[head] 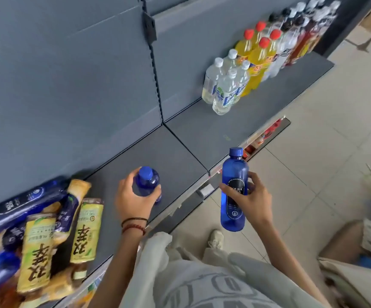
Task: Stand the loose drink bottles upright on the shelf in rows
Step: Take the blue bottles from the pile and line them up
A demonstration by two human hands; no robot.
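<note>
Blue plastic, twice over: each hand grips a blue bottle with a blue cap. In the head view, the left hand (133, 196) curls its fingers and thumb round the left bottle (148, 182) above the grey shelf (180, 152), between its front edge and the back panel and near the seam between two shelf panels. This bottle's long axis is upright, with the cap pointing up towards the camera. The hand hides its base, so I cannot tell whether it touches the shelf.

The right hand (251, 201) wraps round the middle of the right bottle (233, 192), holding it just off the shelf's front edge, over the tiled floor (313, 152). It is also upright, cap up and base down, with its dark label facing the camera.

At the shelf's left end is a pile (38, 241) of loose bottles, blue ones and yellow-labelled ones. All lie on their sides across one another, with long axes pointing in mixed directions. One blue bottle lies along the back panel.

Towards the shelf's far right end, clear bottles (224, 85) and yellow bottles (255, 56) with red caps stand upright in rows against the back panel, with more behind them.
</note>
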